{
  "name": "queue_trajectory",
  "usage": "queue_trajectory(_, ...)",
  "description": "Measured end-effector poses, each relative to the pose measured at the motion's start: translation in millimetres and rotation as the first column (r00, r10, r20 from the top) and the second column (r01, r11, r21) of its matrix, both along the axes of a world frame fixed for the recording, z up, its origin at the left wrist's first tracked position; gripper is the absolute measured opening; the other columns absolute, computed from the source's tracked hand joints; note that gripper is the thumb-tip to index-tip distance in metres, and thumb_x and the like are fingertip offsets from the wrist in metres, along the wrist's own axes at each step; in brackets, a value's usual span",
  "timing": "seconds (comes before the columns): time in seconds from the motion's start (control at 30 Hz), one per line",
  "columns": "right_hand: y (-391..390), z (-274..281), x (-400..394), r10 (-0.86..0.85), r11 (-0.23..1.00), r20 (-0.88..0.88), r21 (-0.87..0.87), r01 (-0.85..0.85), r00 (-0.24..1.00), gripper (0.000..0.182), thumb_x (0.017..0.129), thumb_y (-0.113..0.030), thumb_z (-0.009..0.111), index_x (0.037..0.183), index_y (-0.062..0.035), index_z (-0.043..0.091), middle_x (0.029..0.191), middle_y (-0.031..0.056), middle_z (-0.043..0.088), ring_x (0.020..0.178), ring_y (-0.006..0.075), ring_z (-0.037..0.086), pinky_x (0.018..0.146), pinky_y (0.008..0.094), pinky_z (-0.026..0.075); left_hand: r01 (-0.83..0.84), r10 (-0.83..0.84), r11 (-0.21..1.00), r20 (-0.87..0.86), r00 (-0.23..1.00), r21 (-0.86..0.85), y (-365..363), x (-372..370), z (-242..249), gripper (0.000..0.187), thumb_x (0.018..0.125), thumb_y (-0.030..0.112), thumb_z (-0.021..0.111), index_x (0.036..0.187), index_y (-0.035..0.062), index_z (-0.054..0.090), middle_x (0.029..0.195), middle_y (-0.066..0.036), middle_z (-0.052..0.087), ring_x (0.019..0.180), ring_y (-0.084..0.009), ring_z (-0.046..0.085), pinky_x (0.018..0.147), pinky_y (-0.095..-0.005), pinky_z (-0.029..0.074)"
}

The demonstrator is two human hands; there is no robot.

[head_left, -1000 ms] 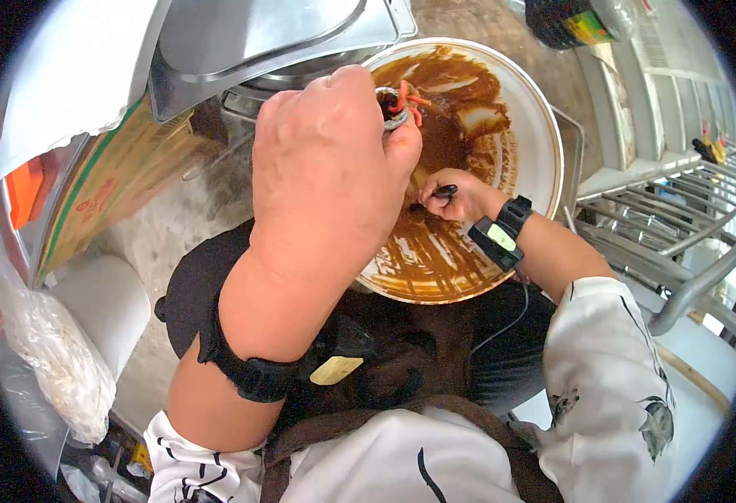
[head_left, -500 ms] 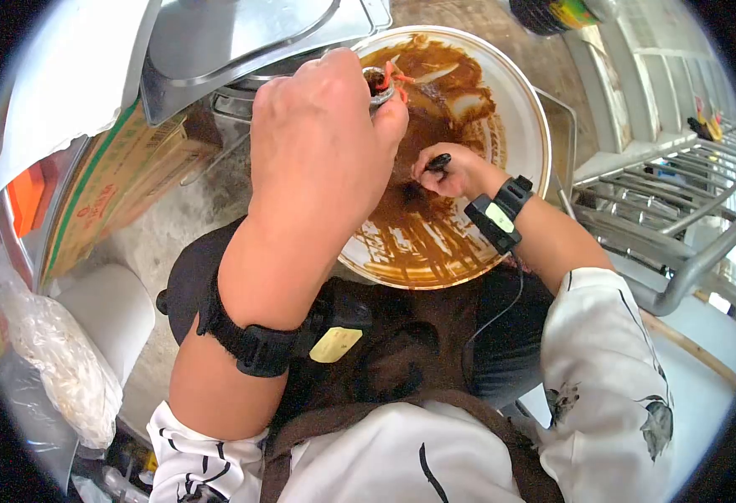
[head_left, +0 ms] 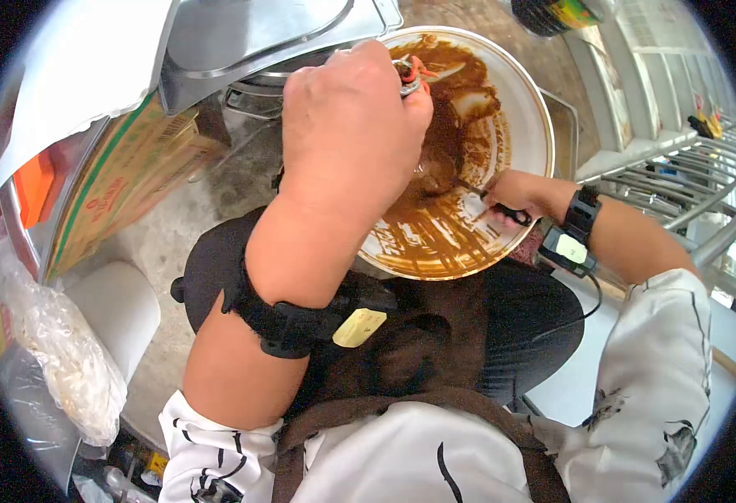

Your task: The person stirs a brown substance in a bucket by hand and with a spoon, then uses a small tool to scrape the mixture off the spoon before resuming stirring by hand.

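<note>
A large white round dish (head_left: pixel 538 126) with a gold rim lies ahead of me, smeared with thick brown paste (head_left: pixel 443 142). My left hand (head_left: pixel 355 126) is closed above its left side. By its fingertips shows a small silvery rim with orange-red strips (head_left: pixel 418 74); the rest is hidden behind the hand. At the dish's lower right, my right hand (head_left: pixel 519 197) is closed around a black-handled utensil (head_left: pixel 515 216). The utensil's thin shaft points left into the paste, and its working end cannot be made out. Both wrists wear black straps with small devices.
Metal trays (head_left: pixel 259 42) stand at the upper left, above a cardboard box (head_left: pixel 121 184). A clear plastic bag (head_left: pixel 70 360) hangs at lower left. On the right is a metal rack (head_left: pixel 678 189); a dark bottle (head_left: pixel 552 12) stands at the top.
My right hand has moved right and down with the utensil, from mid-dish to near the rim. My left hand has shifted slightly right in view, still closed.
</note>
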State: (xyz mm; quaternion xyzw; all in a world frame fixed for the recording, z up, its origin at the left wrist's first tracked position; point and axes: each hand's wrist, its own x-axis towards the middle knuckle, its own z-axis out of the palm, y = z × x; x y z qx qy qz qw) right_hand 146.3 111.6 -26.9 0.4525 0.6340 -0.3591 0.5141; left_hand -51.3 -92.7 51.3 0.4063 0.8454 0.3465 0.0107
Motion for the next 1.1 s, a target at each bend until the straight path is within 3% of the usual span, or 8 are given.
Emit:
queue_trajectory(0.23,34,-11,-13,0.737,0.673,-0.032,0.131,-0.728,0.675,0.025,0.077,-0.002,0.049,0.099,0.0054,0.059,0.070,0.0188,0.062,0.061,0.0310,0.062,0.051,0.0415,0.048,0.032,-0.033,0.999,0.015,0.999,0.025,-5,-3,3,0.035,0.078,0.031,0.065,0.075,-0.0023,0.055,0.074,-0.024,0.060,0.071,-0.0406,0.060,0.065,-0.0463,0.048)
queue_trajectory(0.3,50,-42,-11,0.979,0.185,-0.109,0.122,-0.975,0.172,0.025,0.077,-0.003,0.049,0.098,0.0044,0.060,0.074,0.0192,0.064,0.067,0.0330,0.064,0.057,0.0427,0.050,0.035,-0.035,0.999,0.018,0.999,0.032,-5,-3,4,0.035,0.078,0.030,0.065,0.075,-0.0025,0.055,0.074,-0.024,0.060,0.071,-0.0406,0.060,0.065,-0.0464,0.048)
queue_trajectory(0.43,54,-76,3,0.917,0.371,-0.266,0.292,-0.881,0.298,0.017,0.071,-0.018,0.057,0.073,-0.0025,0.065,0.075,0.0170,0.064,0.064,0.0363,0.061,0.052,0.0448,0.047,0.047,-0.048,0.998,0.033,0.998,0.042,-9,-3,4,0.034,0.078,0.029,0.065,0.074,-0.0025,0.054,0.074,-0.024,0.059,0.072,-0.0408,0.059,0.065,-0.0466,0.047)
queue_trajectory(0.6,8,-43,-51,0.549,0.821,0.319,-0.032,-0.570,0.772,0.033,0.079,-0.004,0.049,0.112,-0.0028,0.055,0.082,0.0115,0.065,0.078,0.0218,0.064,0.060,0.0369,0.051,0.067,-0.068,0.992,0.008,0.998,0.107,-12,-4,6,0.033,0.078,0.029,0.065,0.074,-0.0023,0.053,0.073,-0.024,0.059,0.071,-0.0407,0.059,0.064,-0.0465,0.047)
queue_trajectory(0.73,53,-128,-22,0.884,0.419,0.301,-0.176,-0.891,0.357,0.009,0.072,-0.017,0.064,0.077,-0.0105,0.067,0.075,0.0062,0.067,0.063,0.0251,0.061,0.045,0.0506,0.041,0.023,-0.028,0.994,0.050,0.998,0.107,-14,-9,7,0.032,0.078,0.027,0.065,0.073,-0.0021,0.052,0.071,-0.024,0.058,0.070,-0.0408,0.059,0.064,-0.0465,0.047)
queue_trajectory(0.9,71,-99,-34,0.615,0.783,0.158,-0.245,-0.572,0.773,0.025,0.073,-0.028,0.061,0.082,-0.0067,0.070,0.079,0.0075,0.069,0.072,0.0261,0.063,0.056,0.0485,0.046,0.032,-0.043,0.989,0.072,0.997,0.145,-18,-11,2,0.032,0.078,0.026,0.065,0.073,-0.0021,0.052,0.069,-0.024,0.058,0.069,-0.0408,0.058,0.063,-0.0461,0.047)
queue_trajectory(1.03,53,-84,-61,0.935,0.322,0.228,-0.219,-0.921,0.273,0.025,0.082,-0.025,0.053,0.090,-0.0084,0.071,0.091,0.0094,0.069,0.076,0.0287,0.064,0.061,0.0480,0.049,0.041,-0.049,0.985,0.042,0.998,0.168,-15,-10,3,0.032,0.077,0.026,0.065,0.073,-0.0023,0.052,0.069,-0.024,0.057,0.068,-0.0407,0.058,0.062,-0.0457,0.047)
queue_trajectory(1.1,76,-135,-19,0.990,-0.005,0.125,0.482,-0.876,0.063,0.024,0.083,-0.022,0.052,0.091,-0.0100,0.071,0.095,0.0107,0.068,0.080,0.0306,0.064,0.065,0.0494,0.049,0.028,-0.034,0.988,0.034,0.999,0.153,-15,-9,4,0.031,0.077,0.026,0.065,0.073,-0.0022,0.052,0.069,-0.024,0.057,0.068,-0.0407,0.058,0.062,-0.0456,0.048)
